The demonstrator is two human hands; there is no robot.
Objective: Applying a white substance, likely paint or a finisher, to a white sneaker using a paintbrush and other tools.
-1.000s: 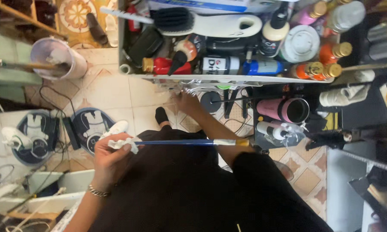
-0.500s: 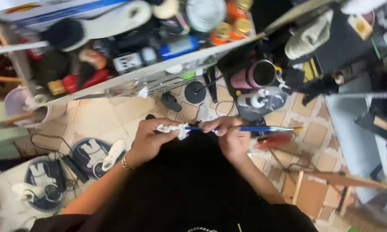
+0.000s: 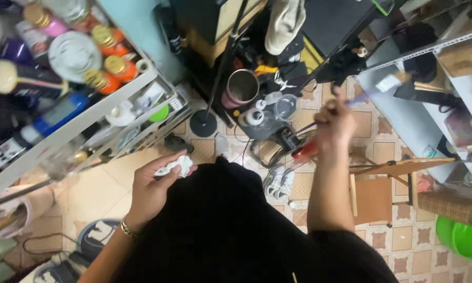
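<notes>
My left hand (image 3: 153,189) is closed around a crumpled white tissue (image 3: 176,166), held just above my black clothing, with a bracelet on its wrist. My right hand (image 3: 334,124) is raised further out to the right and grips a thin blue stick with a red end (image 3: 305,151); the stick is blurred. The two hands are well apart.
A white wire shelf (image 3: 89,118) crowded with bottles and jars fills the upper left. A black stand with a round base (image 3: 203,123), a metal tumbler (image 3: 241,88) and cables sit on the tiled floor. A folding wooden stool (image 3: 382,191), a green basin (image 3: 464,238) and a grey shelf (image 3: 435,47) are on the right.
My hands were together, the tissue against the stick. Now they have parted: the right hand has lifted the stick away to the right, the left keeps the tissue. The view has swung rightward.
</notes>
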